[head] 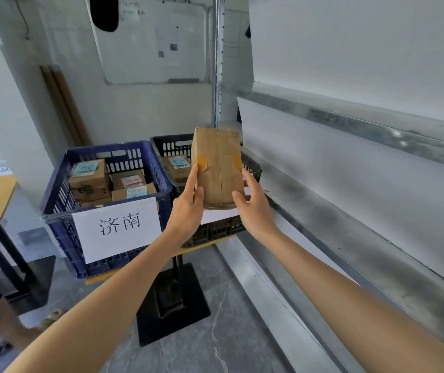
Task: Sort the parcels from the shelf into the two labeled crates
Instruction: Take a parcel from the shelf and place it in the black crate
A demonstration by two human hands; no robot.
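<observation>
A: Where is the parcel?
B: A brown taped parcel [218, 162] is held upright, over the near right part of the black crate [171, 146]. I cannot tell whether its lower end is inside the rim.

A: And the hands?
B: They are apart, one on each side of the parcel's lower half. The left hand [188, 204] has its forefinger straight up the left edge and its thumb on the facing panel. The right hand [254, 204] has its thumb on the facing panel and its fingers round the right edge. The parcel is clamped between them, and its upper half stands above both hands.

A: What is inside the black crate?
B: One labelled box [177, 166] lies at its far left. A white sheet [219, 215] on its near wall is mostly hidden behind the hands, so the text is unreadable.

A: What is around it?
B: The blue crate [60, 235] sits just left of the black crate; I cannot tell if they touch. It holds several boxes [89, 176], and its front carries a white sign [117, 228] reading 济南. The metal shelf [363, 238] runs just right of the black crate. A black stand base [172, 305] sits on the floor below it.
</observation>
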